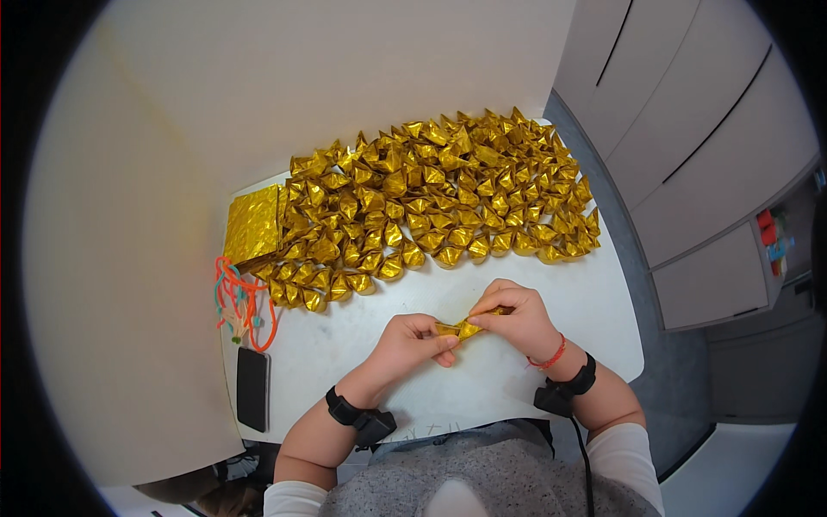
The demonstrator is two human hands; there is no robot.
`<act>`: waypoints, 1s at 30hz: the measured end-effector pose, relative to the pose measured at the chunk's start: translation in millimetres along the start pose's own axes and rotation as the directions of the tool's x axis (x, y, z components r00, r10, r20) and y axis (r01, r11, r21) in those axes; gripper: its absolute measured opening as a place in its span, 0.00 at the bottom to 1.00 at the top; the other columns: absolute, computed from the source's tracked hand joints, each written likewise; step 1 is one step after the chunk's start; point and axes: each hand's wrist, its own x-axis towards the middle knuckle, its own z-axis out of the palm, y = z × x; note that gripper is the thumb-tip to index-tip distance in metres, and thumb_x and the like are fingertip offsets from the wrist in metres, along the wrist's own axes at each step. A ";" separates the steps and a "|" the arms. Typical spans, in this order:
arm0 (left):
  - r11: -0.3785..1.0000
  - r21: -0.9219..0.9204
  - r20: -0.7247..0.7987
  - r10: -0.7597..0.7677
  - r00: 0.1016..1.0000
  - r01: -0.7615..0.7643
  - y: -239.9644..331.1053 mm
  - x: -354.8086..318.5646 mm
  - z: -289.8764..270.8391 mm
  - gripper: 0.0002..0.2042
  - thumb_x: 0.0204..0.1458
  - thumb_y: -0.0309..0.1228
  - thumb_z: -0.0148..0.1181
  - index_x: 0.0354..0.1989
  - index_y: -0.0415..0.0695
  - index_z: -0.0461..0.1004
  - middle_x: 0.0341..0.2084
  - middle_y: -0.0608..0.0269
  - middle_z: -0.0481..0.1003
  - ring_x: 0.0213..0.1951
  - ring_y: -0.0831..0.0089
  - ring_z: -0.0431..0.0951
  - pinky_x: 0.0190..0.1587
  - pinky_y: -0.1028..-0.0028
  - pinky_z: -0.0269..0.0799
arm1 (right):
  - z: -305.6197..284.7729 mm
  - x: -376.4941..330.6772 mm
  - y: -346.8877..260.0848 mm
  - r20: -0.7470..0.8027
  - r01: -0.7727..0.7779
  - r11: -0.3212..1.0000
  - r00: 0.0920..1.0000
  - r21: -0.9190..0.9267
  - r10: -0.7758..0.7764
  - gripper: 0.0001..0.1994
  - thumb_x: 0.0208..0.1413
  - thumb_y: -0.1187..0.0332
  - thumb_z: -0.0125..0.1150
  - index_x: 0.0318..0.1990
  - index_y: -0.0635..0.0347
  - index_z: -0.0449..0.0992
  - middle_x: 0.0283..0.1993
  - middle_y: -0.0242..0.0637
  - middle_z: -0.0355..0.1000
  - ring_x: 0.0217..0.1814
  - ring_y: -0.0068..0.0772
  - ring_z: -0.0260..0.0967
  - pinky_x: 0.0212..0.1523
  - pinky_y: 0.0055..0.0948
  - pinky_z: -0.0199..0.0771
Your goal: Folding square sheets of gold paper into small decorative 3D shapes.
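A small piece of folded gold foil paper [468, 330] is held between both hands above the front half of the white table. My left hand [415, 341] pinches its left end between thumb and fingers. On the other end, my right hand [512, 316] grips it with thumb and forefinger, covering part of the paper. Beyond the hands, many gold paper ingots [448, 189] with pointed tips stand packed in rows. At the left of them lies a stack of flat square gold paper sheets [252, 225].
Orange and teal cords [245, 297] lie in a tangle at the table's left edge, with a dark phone [253, 389] below them. A wall borders the white table [345, 320] at the back and left. Pale cabinets [689, 129] stand to the right. A black cable [585, 457] hangs from my right wrist strap.
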 end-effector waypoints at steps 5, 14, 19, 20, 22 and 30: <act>0.997 0.045 0.010 -0.067 0.998 0.066 3.0 0.4 2.0 0.06 0.57 0.24 0.66 0.36 0.33 0.80 0.27 0.54 0.82 0.27 0.72 0.83 0.34 0.75 0.81 | 1.1 -1.0 -1.3 -0.001 0.041 0.993 0.999 -0.112 -0.042 0.04 0.48 0.77 0.72 0.34 0.62 0.85 0.34 0.30 0.73 0.36 0.21 0.70 0.37 0.21 0.70; 0.962 -0.274 -0.083 -0.033 0.996 0.009 -7.8 2.5 4.6 0.06 0.59 0.25 0.62 0.39 0.34 0.77 0.30 0.56 0.81 0.30 0.73 0.83 0.37 0.75 0.81 | -5.4 3.5 1.3 0.066 0.093 0.993 0.993 0.074 -0.098 0.06 0.46 0.79 0.72 0.32 0.60 0.83 0.46 0.35 0.73 0.49 0.28 0.71 0.50 0.25 0.71; 0.966 -0.256 -0.133 -0.014 0.991 -0.021 -11.7 4.4 2.3 0.05 0.58 0.24 0.63 0.37 0.35 0.76 0.30 0.57 0.81 0.29 0.76 0.82 0.35 0.77 0.80 | -8.4 4.4 -3.2 0.215 0.252 0.967 0.943 0.042 -0.255 0.08 0.45 0.81 0.71 0.32 0.58 0.83 0.54 0.37 0.70 0.60 0.34 0.68 0.61 0.34 0.69; 0.985 -0.172 -0.139 0.009 0.990 -0.033 -12.2 4.2 2.4 0.04 0.58 0.24 0.63 0.35 0.35 0.76 0.29 0.58 0.81 0.28 0.77 0.81 0.34 0.78 0.79 | -7.8 4.7 -2.1 0.217 0.251 0.967 0.942 0.043 -0.254 0.08 0.45 0.81 0.71 0.32 0.58 0.83 0.54 0.37 0.70 0.60 0.34 0.68 0.61 0.34 0.69; 0.995 -0.087 -0.126 0.031 0.991 -0.042 -12.4 4.4 3.3 0.04 0.58 0.24 0.63 0.35 0.35 0.76 0.28 0.59 0.81 0.28 0.78 0.81 0.33 0.79 0.78 | -7.3 5.2 0.4 0.231 0.291 0.956 0.929 0.032 -0.290 0.07 0.46 0.81 0.70 0.32 0.59 0.83 0.55 0.38 0.70 0.57 0.34 0.71 0.59 0.34 0.72; 0.996 -0.050 -0.037 0.066 0.997 -0.068 -9.8 1.7 2.3 0.04 0.58 0.23 0.63 0.35 0.35 0.77 0.27 0.60 0.81 0.27 0.79 0.81 0.32 0.79 0.78 | -6.4 3.8 -2.4 0.157 0.091 0.996 0.984 -0.020 -0.087 0.07 0.45 0.83 0.72 0.32 0.62 0.82 0.45 0.38 0.76 0.46 0.28 0.75 0.48 0.25 0.76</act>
